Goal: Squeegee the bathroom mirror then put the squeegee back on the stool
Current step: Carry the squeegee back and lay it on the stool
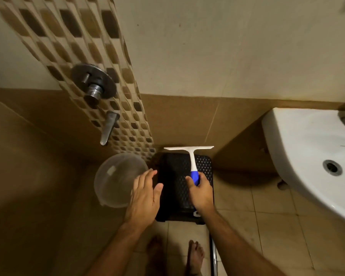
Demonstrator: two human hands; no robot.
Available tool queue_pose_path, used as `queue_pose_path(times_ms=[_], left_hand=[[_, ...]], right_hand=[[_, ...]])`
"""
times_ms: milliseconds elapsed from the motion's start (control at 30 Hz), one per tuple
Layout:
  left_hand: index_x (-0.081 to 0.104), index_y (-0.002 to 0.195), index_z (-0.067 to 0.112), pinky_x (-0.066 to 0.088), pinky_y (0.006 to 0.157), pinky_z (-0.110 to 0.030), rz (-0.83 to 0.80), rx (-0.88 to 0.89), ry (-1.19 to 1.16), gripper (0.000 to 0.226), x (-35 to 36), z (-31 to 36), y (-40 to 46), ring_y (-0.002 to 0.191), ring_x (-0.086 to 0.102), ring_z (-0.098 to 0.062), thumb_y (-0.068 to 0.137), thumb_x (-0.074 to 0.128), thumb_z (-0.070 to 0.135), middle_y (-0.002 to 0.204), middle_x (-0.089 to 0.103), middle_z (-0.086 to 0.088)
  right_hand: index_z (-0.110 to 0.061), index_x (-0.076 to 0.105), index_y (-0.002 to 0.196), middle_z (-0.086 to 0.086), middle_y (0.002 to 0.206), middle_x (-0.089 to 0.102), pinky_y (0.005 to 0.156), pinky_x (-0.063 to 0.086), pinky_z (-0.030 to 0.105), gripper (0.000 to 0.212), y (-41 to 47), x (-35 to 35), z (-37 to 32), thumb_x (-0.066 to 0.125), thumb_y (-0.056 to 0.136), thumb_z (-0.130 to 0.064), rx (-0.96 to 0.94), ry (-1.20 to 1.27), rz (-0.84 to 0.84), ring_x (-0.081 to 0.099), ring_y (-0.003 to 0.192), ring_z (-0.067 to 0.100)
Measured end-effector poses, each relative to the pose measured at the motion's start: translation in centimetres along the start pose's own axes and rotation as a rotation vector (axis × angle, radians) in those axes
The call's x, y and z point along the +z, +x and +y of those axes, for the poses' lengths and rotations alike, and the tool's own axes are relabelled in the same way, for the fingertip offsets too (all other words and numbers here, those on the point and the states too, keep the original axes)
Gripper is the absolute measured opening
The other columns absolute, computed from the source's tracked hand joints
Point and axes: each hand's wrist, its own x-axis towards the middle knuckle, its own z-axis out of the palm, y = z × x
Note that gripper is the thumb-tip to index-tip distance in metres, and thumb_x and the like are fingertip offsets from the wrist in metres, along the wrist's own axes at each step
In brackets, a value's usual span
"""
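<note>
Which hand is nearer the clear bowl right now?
Left. The left hand hangs open over the bowl's right rim. The right hand is farther right, over the stool, gripping the squeegee.

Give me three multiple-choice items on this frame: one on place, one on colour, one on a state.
1. Where is the clear plastic bowl?
A. on the floor left of the stool
B. inside the sink
C. on top of the stool

2. What colour is the grip of the squeegee?
A. red
B. blue
C. green

3. What is the left hand doing?
A. gripping the squeegee
B. turning a wall tap
C. open, holding nothing

Answers:
1. A, the bowl sits beside the stool's left edge.
2. B, blue shows above the right hand, which is closed on the grip.
3. C, its fingers are spread, with nothing in them.
</note>
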Motion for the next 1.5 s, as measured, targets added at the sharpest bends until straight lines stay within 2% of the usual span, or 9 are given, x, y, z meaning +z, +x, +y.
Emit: queue_pose_path(times_ms=[100, 200, 333, 600, 900, 1167, 1300, 1433, 1500], left_hand=[[0.038, 0.14, 0.021, 0.029, 0.109, -0.04, -0.034, -0.038, -0.039, 0.046, 2.4, -2.0, 1.5, 0.135, 0.023, -0.012, 0.1, 0.029, 0.042, 0.145, 0.037, 0.004], [0.041, 0.138, 0.02, 0.03, 0.107, -0.039, -0.061, -0.024, -0.03, 0.054, 5.0, -4.3, 2.9, 0.132, 0.027, -0.015, 0.097, 0.022, 0.05, 0.143, 0.04, 0.002], [0.039, 0.139, 0.022, 0.031, 0.107, -0.04, -0.097, -0.035, -0.03, 0.057, 8.6, -7.9, 4.1, 0.134, 0.027, -0.015, 0.098, 0.018, 0.055, 0.144, 0.038, 0.003], [0.04, 0.137, 0.02, 0.032, 0.105, -0.038, -0.135, -0.043, -0.089, 0.056, 13.9, -12.2, 5.0, 0.13, 0.029, -0.013, 0.099, 0.018, 0.054, 0.141, 0.041, 0.003], [0.038, 0.138, 0.024, 0.025, 0.103, -0.029, -0.173, -0.036, -0.088, 0.052, 16.5, -14.2, 5.8, 0.128, 0.021, 0.001, 0.099, 0.019, 0.053, 0.142, 0.039, 0.007], [0.039, 0.138, 0.023, 0.032, 0.103, -0.033, -0.205, -0.082, -0.113, 0.054, 16.5, -14.7, 4.9, 0.129, 0.028, -0.007, 0.098, 0.02, 0.052, 0.14, 0.042, 0.005], [0.039, 0.137, 0.023, 0.033, 0.103, -0.033, -0.202, -0.088, -0.115, 0.056, 16.4, -15.0, 4.5, 0.128, 0.031, -0.009, 0.098, 0.018, 0.056, 0.137, 0.043, 0.006], [0.039, 0.138, 0.022, 0.032, 0.104, -0.033, -0.212, -0.087, -0.121, 0.054, 16.0, -14.8, 4.5, 0.129, 0.031, -0.01, 0.098, 0.02, 0.053, 0.139, 0.042, 0.006], [0.039, 0.138, 0.022, 0.033, 0.103, -0.033, -0.215, -0.064, -0.087, 0.053, 15.6, -14.6, 4.8, 0.128, 0.032, -0.01, 0.098, 0.021, 0.052, 0.139, 0.042, 0.005]], right_hand=[[-0.018, 0.054, 0.105, -0.001, 0.071, 0.057, 0.051, 0.039, 0.019, 0.02, 2.3, 1.5, 1.7, 0.055, 0.094, -0.034, 0.069, -0.019, -0.003, 0.054, 0.058, 0.01], [-0.017, 0.047, 0.108, 0.001, 0.076, 0.056, 0.052, 0.039, 0.022, 0.021, 4.7, 3.1, 3.7, 0.05, 0.097, -0.034, 0.123, -0.079, -0.051, 0.053, 0.062, 0.012], [-0.01, 0.045, 0.114, 0.01, 0.086, 0.057, 0.064, 0.044, 0.03, 0.029, 7.9, 5.4, 6.6, 0.048, 0.098, -0.033, 0.207, -0.113, -0.086, 0.055, 0.072, 0.02], [-0.009, 0.044, 0.119, 0.02, 0.105, 0.062, 0.089, 0.05, 0.046, 0.035, 12.3, 9.5, 12.2, 0.046, 0.098, -0.037, 0.307, -0.173, -0.055, 0.062, 0.097, 0.037], [-0.011, 0.048, 0.109, 0.014, 0.106, 0.062, 0.088, 0.049, 0.041, 0.029, 14.1, 12.3, 14.9, 0.051, 0.096, -0.037, 0.337, -0.173, -0.035, 0.061, 0.098, 0.032], [-0.008, 0.047, 0.11, 0.018, 0.112, 0.061, 0.088, 0.047, 0.039, 0.033, 14.8, 12.7, 15.3, 0.053, 0.095, -0.036, 0.323, -0.229, -0.07, 0.06, 0.102, 0.034], [-0.008, 0.048, 0.112, 0.018, 0.113, 0.062, 0.094, 0.049, 0.046, 0.032, 14.9, 12.6, 15.5, 0.054, 0.094, -0.034, 0.33, -0.216, -0.074, 0.06, 0.103, 0.034], [-0.007, 0.047, 0.118, 0.016, 0.118, 0.058, 0.099, 0.046, 0.047, 0.049, 14.7, 12.5, 15.4, 0.062, 0.087, -0.042, 0.312, -0.205, -0.033, 0.057, 0.11, 0.033], [-0.008, 0.044, 0.128, 0.015, 0.126, 0.051, 0.104, 0.041, 0.045, 0.06, 14.2, 12.1, 15.2, 0.059, 0.087, -0.049, 0.216, -0.28, 0.058, 0.05, 0.117, 0.032]])
